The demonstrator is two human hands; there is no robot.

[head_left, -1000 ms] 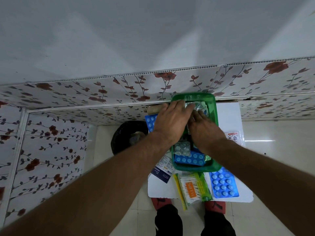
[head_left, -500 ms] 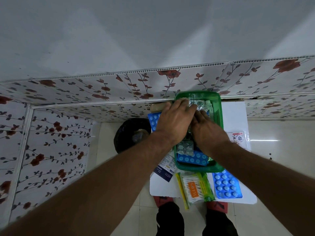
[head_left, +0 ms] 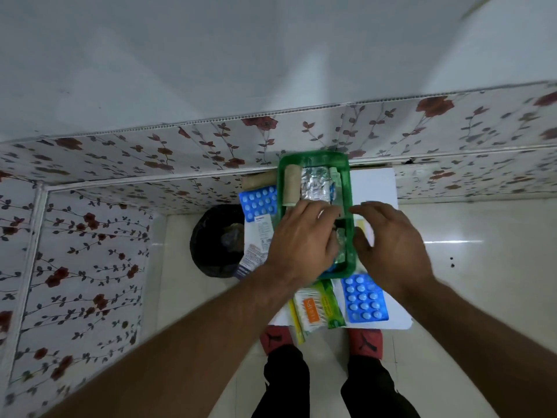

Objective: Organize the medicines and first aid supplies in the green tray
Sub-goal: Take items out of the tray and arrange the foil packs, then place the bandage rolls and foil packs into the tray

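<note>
The green tray [head_left: 313, 159] stands on a small white table [head_left: 375, 185] against the flowered wall. At its far end lie a beige bandage roll [head_left: 291, 188], silver blister strips [head_left: 316, 185] and a pale tube [head_left: 335, 184]. My left hand [head_left: 301, 239] lies palm down over the near half of the tray, hiding what is under it. To the right of the tray's rim hovers my right hand [head_left: 388, 242], fingers spread and holding nothing.
A blue blister pack [head_left: 364, 298] and a cotton bud packet [head_left: 316, 307] lie at the table's near edge. Another blue pack [head_left: 259, 203], a printed leaflet [head_left: 256, 245] and a second beige roll [head_left: 259, 181] sit left of the tray. A black bin [head_left: 215, 239] stands on the floor.
Both hands have drawn back from the tray's far end, uncovering the bandage roll and silver strips. My right hand has left the tray and moved to its right side.
</note>
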